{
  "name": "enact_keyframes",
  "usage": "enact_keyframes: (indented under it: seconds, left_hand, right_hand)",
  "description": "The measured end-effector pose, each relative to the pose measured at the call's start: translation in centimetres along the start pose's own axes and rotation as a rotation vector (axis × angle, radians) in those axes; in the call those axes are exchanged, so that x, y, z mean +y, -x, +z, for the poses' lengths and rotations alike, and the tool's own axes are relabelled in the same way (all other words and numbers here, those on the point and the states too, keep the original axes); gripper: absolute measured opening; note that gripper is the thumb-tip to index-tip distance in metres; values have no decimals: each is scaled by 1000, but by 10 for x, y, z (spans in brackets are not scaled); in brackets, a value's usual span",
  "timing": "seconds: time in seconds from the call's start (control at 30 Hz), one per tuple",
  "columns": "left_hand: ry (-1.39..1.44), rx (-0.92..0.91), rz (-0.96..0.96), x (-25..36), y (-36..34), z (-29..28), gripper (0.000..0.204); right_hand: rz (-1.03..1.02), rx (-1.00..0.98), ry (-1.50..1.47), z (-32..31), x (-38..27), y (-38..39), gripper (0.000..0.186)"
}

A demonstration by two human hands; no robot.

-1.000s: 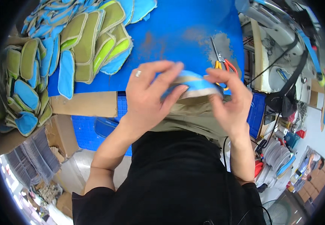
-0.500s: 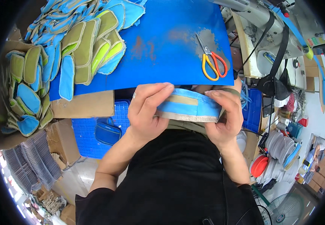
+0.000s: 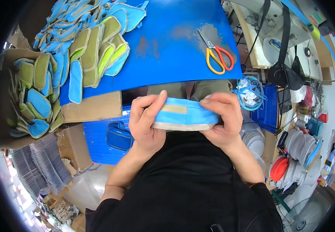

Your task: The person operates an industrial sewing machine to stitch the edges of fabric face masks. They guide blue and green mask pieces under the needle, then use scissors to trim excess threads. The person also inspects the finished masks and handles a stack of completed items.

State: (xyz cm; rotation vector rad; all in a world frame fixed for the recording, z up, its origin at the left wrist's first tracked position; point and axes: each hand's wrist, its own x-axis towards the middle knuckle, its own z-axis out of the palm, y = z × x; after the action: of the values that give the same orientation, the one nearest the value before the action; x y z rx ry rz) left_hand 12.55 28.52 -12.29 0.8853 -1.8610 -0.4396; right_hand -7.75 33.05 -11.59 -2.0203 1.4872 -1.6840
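Note:
Both hands hold one padded fabric piece (image 3: 184,115) close to my chest; it is light blue with a tan strip and a pale edge. My left hand (image 3: 146,121) grips its left end, thumb on top. My right hand (image 3: 223,120) pinches its right end. In front lies a blue work surface (image 3: 167,46). Orange-handled scissors (image 3: 215,52) rest on its right part. A pile of similar blue and olive-green padded pieces (image 3: 94,42) covers its left part.
A cardboard box (image 3: 20,89) at the left holds more blue and green pieces. Blue plastic crates (image 3: 103,137) sit below the work surface. A sewing machine table (image 3: 275,34) stands at the right, with stacked discs (image 3: 298,150) and clutter below it.
My hands have drawn the blue piece off the work surface toward my chest. The view has shifted, so the scissors and the pile appear farther away.

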Motion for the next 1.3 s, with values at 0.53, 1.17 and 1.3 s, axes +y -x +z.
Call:
enact_keyframes:
  seconds: [0.53, 1.17, 1.3]
  left_hand:
    - [1487, -703, -1254, 11, 19, -11, 44]
    - [1823, -240, -1373, -41, -43, 20, 64]
    - [1366, -259, -1184, -51, -43, 22, 58]
  right_hand:
    - [878, -384, -1002, -36, 31, 22, 47]
    - [516, -27, -196, 10, 62, -26, 39]
    - [353, 5, -27, 13, 72, -35, 35]
